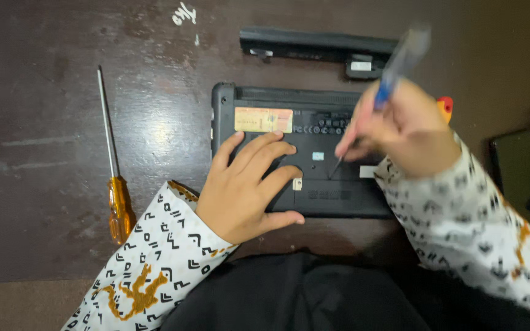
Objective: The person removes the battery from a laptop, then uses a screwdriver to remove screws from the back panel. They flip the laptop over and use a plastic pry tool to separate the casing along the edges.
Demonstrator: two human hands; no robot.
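Both of my hands are at work over a small black laptop (314, 153) that lies upside down on the dark wooden desk (50, 92). My left hand (249, 187) rests flat on the laptop's underside, fingers spread and open, palm pressing down near its left front corner; the thumb hangs just past the front edge. My right hand (409, 125) is closed around a screwdriver with a clear blue handle (400, 61), which sticks up and away from me, blurred. Its thin metal tip comes down at a slant and meets the bottom panel close to the middle, just right of my left fingertips.

The laptop sits near the centre of the desk, directly in front of me, its long side running left to right. A yellowish label (264, 119) is stuck on its underside near the back left, and a row of small round marks lies beside it. Behind the laptop, well apart from it, lies a long black battery pack (317, 46), parallel to the laptop's back edge. Off to the left, well clear of my hands, lies a second screwdriver with an amber handle (119, 208) and a long thin shaft pointing away from me. Something small, red and yellow (445, 107), peeks out behind my right hand; I cannot tell what it is.
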